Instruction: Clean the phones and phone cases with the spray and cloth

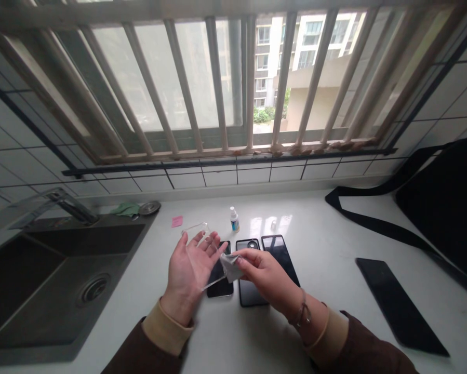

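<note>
My left hand [184,278], palm up, supports a clear phone case [214,283] with the fingers partly spread behind it. A small grey cloth [231,270] is pinched between the thumb and fingers of my right hand [264,272], at the case's right edge. Under my hands three phones lie side by side on the counter: a dark phone [220,289] on the left, a phone with a round camera area [252,299] in the middle, and a glossy dark phone [277,248] on the right. My hands cover parts of them.
Behind the phones stands a small spray bottle [234,221], near a small clear cap [273,225] and a pink paper [177,222]. A sink [139,234] is on the left. On the right lie a long dark slab [399,304] and a black bag [443,197] with its strap.
</note>
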{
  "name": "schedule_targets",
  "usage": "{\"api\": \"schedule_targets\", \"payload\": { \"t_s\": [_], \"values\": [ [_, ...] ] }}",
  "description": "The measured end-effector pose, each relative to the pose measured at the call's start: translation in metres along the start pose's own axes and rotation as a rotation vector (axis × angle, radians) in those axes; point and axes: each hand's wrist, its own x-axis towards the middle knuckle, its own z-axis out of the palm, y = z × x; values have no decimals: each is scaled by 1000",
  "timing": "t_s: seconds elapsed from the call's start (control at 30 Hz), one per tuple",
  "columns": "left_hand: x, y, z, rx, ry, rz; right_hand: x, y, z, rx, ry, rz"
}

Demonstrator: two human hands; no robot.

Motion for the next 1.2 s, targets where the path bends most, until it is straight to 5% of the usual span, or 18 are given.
{"api": "schedule_targets", "payload": {
  "t_s": [0.2,0.4,0.67,0.73,0.93,1.1,1.2],
  "values": [
    [-8,-7,6,80,-185,-69,6,1,-5,150,272,-78],
    [-8,-15,6,191,-217,-29,0,3,1,19,54,-110],
    [3,-15,-5,194,104,262,-1,1,3,-56,-45,83],
    [5,-17,-8,204,84,327,0,0,5,63,-21,181],
    [8,-28,-14,443,-211,721,-4,-3,14,294,-56,281],
    [9,-29,-21,661,-164,962,-8,-4,18,301,-178,342],
    [3,-27,-20,682,-134,984,-12,-5,16,251,-239,382]
  ]
}}
